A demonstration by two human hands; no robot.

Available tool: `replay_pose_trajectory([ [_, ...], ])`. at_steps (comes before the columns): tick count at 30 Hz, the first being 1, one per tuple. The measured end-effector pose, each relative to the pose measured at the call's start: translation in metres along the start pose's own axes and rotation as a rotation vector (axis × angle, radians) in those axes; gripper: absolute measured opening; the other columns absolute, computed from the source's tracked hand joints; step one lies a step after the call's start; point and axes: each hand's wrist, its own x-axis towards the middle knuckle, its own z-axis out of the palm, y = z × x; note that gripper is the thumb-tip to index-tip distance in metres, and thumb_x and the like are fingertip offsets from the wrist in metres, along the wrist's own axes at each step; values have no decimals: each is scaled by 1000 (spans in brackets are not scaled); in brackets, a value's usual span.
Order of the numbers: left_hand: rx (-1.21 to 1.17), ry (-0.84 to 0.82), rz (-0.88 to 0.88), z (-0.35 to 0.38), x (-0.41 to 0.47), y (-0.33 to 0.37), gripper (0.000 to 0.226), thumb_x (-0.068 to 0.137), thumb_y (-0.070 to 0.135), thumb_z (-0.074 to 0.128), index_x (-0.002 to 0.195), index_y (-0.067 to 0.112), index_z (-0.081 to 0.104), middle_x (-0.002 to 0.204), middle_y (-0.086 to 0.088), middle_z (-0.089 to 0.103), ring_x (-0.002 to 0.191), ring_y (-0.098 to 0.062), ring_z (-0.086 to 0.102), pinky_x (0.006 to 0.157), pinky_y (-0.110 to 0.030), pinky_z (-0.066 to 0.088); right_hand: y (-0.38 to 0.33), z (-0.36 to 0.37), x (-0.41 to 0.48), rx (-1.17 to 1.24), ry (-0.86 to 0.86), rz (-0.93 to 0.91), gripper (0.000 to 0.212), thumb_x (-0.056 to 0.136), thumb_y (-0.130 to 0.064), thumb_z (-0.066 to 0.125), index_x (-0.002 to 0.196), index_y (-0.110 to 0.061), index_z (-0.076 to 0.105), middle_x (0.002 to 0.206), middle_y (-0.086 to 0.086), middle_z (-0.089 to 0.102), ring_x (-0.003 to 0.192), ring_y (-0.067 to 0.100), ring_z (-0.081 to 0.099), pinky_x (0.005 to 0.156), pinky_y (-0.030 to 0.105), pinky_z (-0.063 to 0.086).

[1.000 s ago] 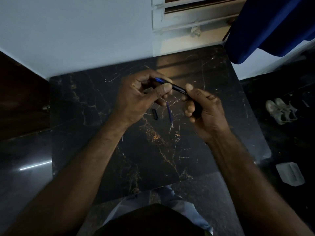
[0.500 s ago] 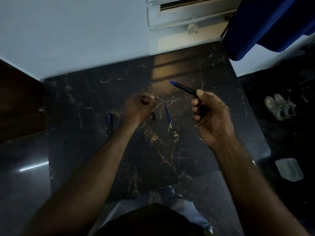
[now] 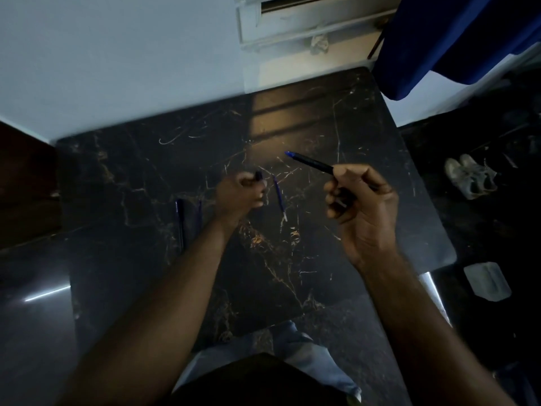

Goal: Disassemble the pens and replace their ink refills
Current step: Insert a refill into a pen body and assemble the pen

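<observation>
My right hand [image 3: 361, 206] grips a black pen barrel [image 3: 313, 163] with a blue end, held above the dark marble table [image 3: 292, 259] and pointing up and to the left. My left hand [image 3: 238, 193] is closed low over the table, and a small black pen piece [image 3: 258, 175] sticks out at its fingertips. A loose blue ink refill [image 3: 278, 197] lies on the table between my hands. Another dark pen [image 3: 180, 221] lies to the left of my left forearm, with a thin blue refill [image 3: 200, 213] beside it.
The table's far edge meets a pale wall [image 3: 117, 68]. A blue cloth [image 3: 456, 39] hangs at the upper right. On the dark floor to the right are a pair of shoes [image 3: 471, 178] and a pale plastic tray [image 3: 487, 281]. My knees show below the near edge.
My hands have come apart. The left hand left the pen and dropped to the table near the small black piece. The right hand kept the barrel and shifted right.
</observation>
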Motion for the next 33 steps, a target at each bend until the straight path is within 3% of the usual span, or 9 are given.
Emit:
replay_pose_trajectory([
  [3, -656, -61, 27, -11, -22, 47, 6, 103, 13, 73, 98, 14, 77, 92, -6, 79, 81, -15, 77, 76, -31, 64, -7, -3, 1, -19, 7, -144, 9, 98, -3, 66, 90, -7, 68, 75, 9, 69, 60, 18, 62, 46, 26, 48],
  [6, -933, -161, 133, -20, -47, 88, 8, 102, 16, 73, 95, 15, 77, 91, -4, 81, 84, -13, 79, 70, -24, 64, -16, -2, 1, -20, -20, -213, 9, 99, -2, 65, 92, -7, 68, 76, 7, 69, 62, 20, 62, 47, 27, 49],
  [12, -942, -193, 201, -23, -71, 120, 11, 106, 17, 66, 99, 11, 71, 88, -2, 79, 81, -11, 78, 70, -23, 64, -27, 11, -4, -39, -68, -303, 7, 99, -4, 65, 93, -6, 67, 77, 5, 70, 63, 17, 62, 48, 25, 50],
  [24, -894, -160, 255, -19, -78, 114, 8, 104, 12, 70, 97, 12, 73, 90, -5, 78, 79, -13, 78, 69, -25, 63, -22, 11, -9, -13, -53, -318, 9, 99, -3, 64, 92, -8, 68, 75, 7, 67, 62, 20, 61, 47, 27, 49],
  [27, -797, -144, 350, -15, -79, 114, 4, 102, 7, 72, 101, 11, 72, 90, -3, 80, 79, -17, 79, 69, -29, 65, -22, 13, -9, -22, -65, -331, 8, 99, -6, 67, 92, -9, 69, 76, 6, 68, 62, 19, 61, 47, 26, 49],
  [31, -652, -27, 548, -9, -86, 115, 30, 101, 0, 72, 126, 6, 58, 91, 1, 79, 80, -20, 81, 68, -33, 66, -19, 18, -8, -68, -60, -368, 4, 99, -4, 69, 94, -5, 69, 76, 7, 69, 62, 21, 61, 47, 29, 50],
  [33, -621, 51, 625, -6, -90, 114, 33, 101, 0, 72, 129, 1, 54, 94, -4, 78, 82, -24, 82, 66, -34, 66, -18, 21, -8, -86, -63, -395, 2, 99, -2, 68, 97, -3, 69, 77, 8, 70, 62, 21, 63, 48, 29, 50],
])
